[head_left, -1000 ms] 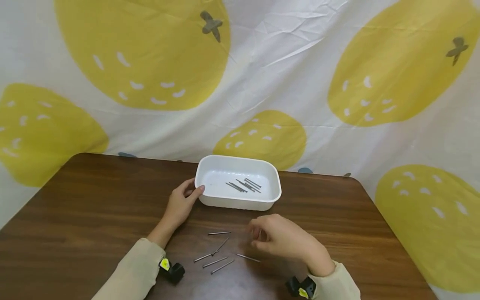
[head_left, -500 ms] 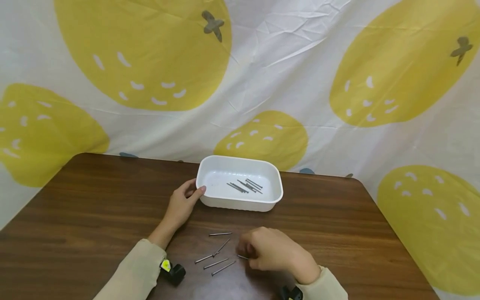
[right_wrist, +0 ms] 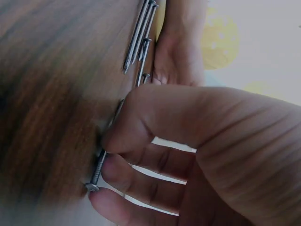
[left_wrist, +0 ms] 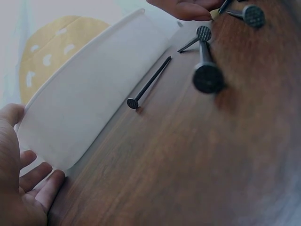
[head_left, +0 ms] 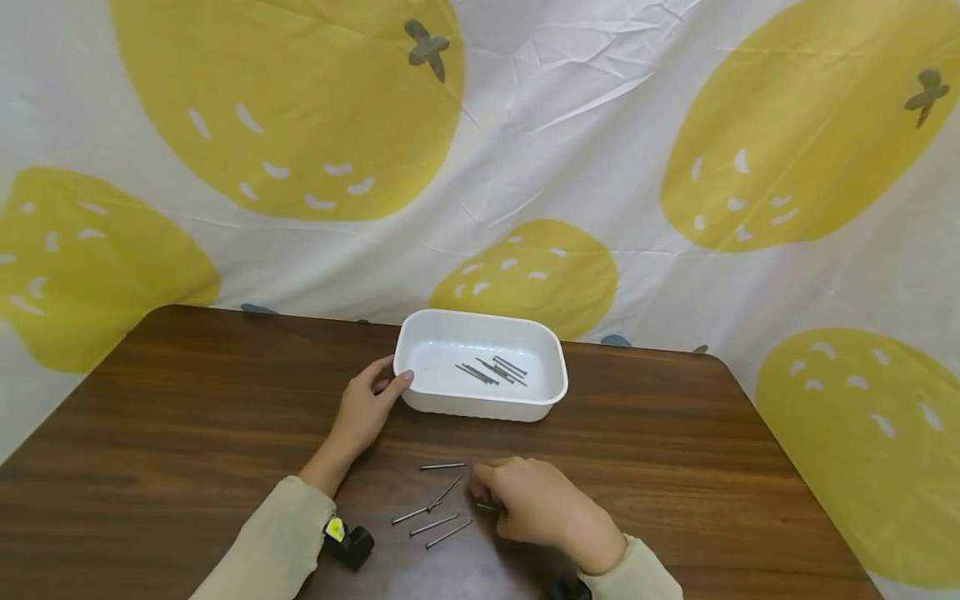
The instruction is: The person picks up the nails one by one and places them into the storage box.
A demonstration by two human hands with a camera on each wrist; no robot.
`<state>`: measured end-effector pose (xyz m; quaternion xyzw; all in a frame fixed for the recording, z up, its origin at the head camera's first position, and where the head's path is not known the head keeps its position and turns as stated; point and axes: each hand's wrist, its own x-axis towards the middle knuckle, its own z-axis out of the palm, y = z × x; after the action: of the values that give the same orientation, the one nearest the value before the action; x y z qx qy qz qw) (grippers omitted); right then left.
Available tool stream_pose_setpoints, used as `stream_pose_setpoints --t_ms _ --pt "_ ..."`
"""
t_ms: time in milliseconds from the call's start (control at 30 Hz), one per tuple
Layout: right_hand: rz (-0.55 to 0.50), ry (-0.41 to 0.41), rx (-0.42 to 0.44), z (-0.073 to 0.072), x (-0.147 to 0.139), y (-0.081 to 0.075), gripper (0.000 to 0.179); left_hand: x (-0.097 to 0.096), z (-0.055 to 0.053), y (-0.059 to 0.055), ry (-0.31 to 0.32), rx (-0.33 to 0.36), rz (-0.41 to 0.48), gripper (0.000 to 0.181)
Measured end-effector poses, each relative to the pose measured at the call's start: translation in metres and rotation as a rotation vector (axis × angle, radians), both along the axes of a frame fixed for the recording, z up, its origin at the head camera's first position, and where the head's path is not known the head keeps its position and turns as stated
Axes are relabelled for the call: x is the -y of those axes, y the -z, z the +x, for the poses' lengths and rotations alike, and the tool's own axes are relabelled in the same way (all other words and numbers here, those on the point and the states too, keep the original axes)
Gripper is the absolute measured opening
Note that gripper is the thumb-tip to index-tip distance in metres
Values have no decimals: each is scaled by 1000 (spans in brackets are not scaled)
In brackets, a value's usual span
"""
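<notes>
My left hand (head_left: 365,406) grips the near left corner of a white rectangular plastic basin (head_left: 480,405), thumb on the rim and fingers against the outer wall. Inside the basin lies a small bunch of nails (head_left: 512,372). Low over the table, my right hand (head_left: 543,504) pinches a steel nail (right_wrist: 98,170) between thumb and fingers; its head sticks out past the fingertips in the right wrist view, while the thumb hides its middle. To the left of that hand, several loose nails (head_left: 434,526) lie on the wood, one (left_wrist: 149,84) nearest the basin.
The dark wooden tabletop (head_left: 187,433) runs back to a white cloth (head_left: 555,150) printed with yellow fruit, hanging close behind the basin. Black cameras are strapped at both wrists, the left one (head_left: 357,545) beside the loose nails.
My right hand has moved down and left onto the nail lying apart at the right, and its fingers have closed on it. The left hand stays on the basin.
</notes>
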<state>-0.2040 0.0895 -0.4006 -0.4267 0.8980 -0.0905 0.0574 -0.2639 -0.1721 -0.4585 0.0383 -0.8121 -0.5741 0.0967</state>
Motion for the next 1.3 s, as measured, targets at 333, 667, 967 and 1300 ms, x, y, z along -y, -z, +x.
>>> stream_pose_setpoints --t_ms 333,667,967,1300 --pt "45 13 -18 -1 2 3 38 -1 1 -2 -3 10 10 58" --pt "-56 4 93 -19 -6 -10 36 0 0 1 -5 -1 0 59" --pt "-136 -42 86 -45 -15 -34 33 -1 -1 1 5 -14 5 57" --pt "-132 -39 120 -82 -12 -59 30 -1 0 1 5 -16 16 56"
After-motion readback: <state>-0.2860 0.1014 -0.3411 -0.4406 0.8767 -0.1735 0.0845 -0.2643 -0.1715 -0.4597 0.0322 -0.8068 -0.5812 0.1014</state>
